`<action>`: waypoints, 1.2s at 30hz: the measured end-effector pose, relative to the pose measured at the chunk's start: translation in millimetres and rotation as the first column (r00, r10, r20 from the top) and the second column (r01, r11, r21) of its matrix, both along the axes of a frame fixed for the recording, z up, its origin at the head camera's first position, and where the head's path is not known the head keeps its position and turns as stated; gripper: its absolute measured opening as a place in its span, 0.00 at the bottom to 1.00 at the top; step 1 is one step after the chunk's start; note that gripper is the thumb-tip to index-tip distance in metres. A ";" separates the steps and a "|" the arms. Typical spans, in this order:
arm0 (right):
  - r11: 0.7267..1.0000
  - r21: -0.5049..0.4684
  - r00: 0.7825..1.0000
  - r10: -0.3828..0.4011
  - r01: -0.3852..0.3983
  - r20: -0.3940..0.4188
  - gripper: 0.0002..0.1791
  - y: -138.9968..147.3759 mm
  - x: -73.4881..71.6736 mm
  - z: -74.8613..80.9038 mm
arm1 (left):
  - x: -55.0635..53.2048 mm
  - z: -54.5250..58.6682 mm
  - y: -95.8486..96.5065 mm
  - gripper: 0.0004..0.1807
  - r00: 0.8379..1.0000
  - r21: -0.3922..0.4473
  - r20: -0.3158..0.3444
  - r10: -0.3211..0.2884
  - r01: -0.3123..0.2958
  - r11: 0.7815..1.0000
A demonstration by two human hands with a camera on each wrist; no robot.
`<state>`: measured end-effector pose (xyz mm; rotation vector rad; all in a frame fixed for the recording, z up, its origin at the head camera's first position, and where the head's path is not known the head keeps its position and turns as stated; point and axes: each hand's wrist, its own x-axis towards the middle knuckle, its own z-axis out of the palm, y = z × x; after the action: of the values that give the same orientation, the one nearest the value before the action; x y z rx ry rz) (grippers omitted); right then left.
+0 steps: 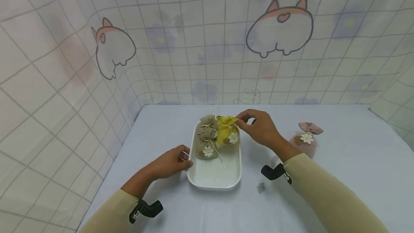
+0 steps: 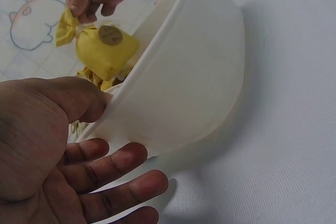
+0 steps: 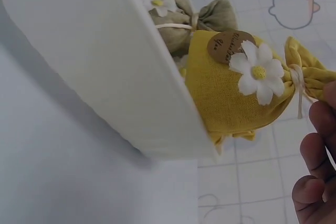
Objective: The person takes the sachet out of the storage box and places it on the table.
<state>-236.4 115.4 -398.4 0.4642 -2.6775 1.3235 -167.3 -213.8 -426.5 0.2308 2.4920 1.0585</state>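
Observation:
My right hand (image 1: 260, 127) pinches the gathered top of a yellow drawstring sachet (image 1: 227, 132) with a white flower and brown tag. That sachet hangs at the back right of a white tray (image 1: 215, 179), partly over its rim in the right wrist view. Beneath it, more yellow cloth (image 2: 90, 75) shows in the left wrist view. Khaki sachets (image 1: 207, 143) lie in the tray's back left part, one bearing a white flower. At the tray's left side, my left hand (image 1: 171, 161) touches the rim with its thumb (image 2: 86, 100), its other fingers loosely extended beside the outer wall.
To the right on the white-covered table (image 1: 349, 190) lies a pink sachet (image 1: 305, 141) with a white flower. Small clear packets (image 1: 261, 188) lie near the right forearm. A grid-patterned curtain (image 1: 207, 46) with cartoon animals hangs behind and along the left.

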 end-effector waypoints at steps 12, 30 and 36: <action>0.999 0.003 0.998 -0.053 0.053 -0.025 0.08 22.6 -0.5 17.4 | -1.3 -2.3 -0.8 0.20 1.000 0.004 -0.002 -0.011 0.011 1.000; 0.985 0.015 0.985 -0.173 0.173 -0.008 0.12 75.3 -0.4 4.7 | 0.6 2.3 0.6 0.21 1.000 -0.011 0.004 0.001 -0.001 1.000; 0.980 0.014 0.980 -0.198 0.197 0.015 0.15 87.8 -0.1 4.6 | 0.6 3.1 0.8 0.21 1.000 -0.011 0.005 -0.002 0.002 1.000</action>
<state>-236.5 203.3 -393.9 0.1829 -2.6643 1.2591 -166.7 -213.0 -423.4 0.2271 2.4925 1.0431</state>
